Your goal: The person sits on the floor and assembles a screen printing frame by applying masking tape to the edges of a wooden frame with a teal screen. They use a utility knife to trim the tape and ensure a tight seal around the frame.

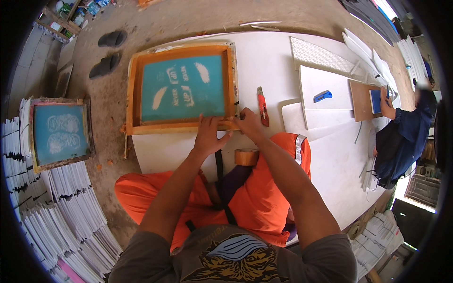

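In front of me a screen-printing frame (pixel 134 89) lies on the white work surface, with an orange-brown rim and teal mesh bearing pale lettering and two light streaks. My left hand (pixel 208 135) rests its fingers on the near rim, thumb held apart. At the near right corner is my right hand (pixel 249 125), its fingers curled and closed against the edge; what they pinch is hidden. A red utility knife (pixel 262 107) lies just right of that corner. Close to my right knee stands a roll of brown tape (pixel 246 157).
Another teal printing screen (pixel 61 129) leans on white stacked sheets (pixel 71 212) at the left. Dark slippers (pixel 104 66) lie on the floor. To the right are white boards (pixel 325 78), a blue cutter (pixel 322 96) and a person (pixel 408 127) working over a brown board (pixel 362 103).
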### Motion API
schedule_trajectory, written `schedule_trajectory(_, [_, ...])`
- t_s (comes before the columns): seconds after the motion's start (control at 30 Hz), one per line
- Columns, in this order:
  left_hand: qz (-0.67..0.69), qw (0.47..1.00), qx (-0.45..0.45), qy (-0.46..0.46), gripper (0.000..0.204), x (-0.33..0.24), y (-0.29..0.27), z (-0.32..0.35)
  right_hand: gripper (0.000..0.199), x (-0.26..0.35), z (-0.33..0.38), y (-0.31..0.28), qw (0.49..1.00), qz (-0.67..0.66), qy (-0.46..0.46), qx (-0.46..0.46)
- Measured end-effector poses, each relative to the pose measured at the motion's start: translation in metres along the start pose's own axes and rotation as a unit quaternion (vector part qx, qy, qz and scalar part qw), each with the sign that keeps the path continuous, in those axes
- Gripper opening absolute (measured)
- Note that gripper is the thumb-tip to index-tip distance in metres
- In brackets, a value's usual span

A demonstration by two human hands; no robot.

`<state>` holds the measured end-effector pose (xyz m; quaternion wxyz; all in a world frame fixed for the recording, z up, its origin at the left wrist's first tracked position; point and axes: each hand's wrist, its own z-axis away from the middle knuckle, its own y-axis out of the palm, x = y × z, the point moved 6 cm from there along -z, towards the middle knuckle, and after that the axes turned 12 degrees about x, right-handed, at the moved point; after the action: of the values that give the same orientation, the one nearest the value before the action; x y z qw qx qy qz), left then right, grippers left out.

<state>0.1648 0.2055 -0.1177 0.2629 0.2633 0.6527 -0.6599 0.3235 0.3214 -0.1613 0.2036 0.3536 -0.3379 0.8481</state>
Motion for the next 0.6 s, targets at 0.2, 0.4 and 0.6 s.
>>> schedule_trajectory(0.2, [-0.072, 0.993, -0.040, -0.081, 0.049, -0.036, -0.002, 0.010, 0.063, 0.004, -0.002, -0.002, 0.984, -0.160, 0.047, 0.066])
schedule_trajectory(0.4, [-0.089, 0.979, 0.006, -0.184, 0.061, -0.046, 0.026, 0.009, 0.064, 0.006, -0.002, -0.002, 0.986, -0.151, 0.040, 0.062])
schedule_trajectory(0.6, [-0.069, 0.966, 0.043, -0.246, 0.061, -0.041, 0.040, -0.002, 0.062, 0.001, -0.005, -0.001, 0.988, -0.140, 0.043, 0.059])
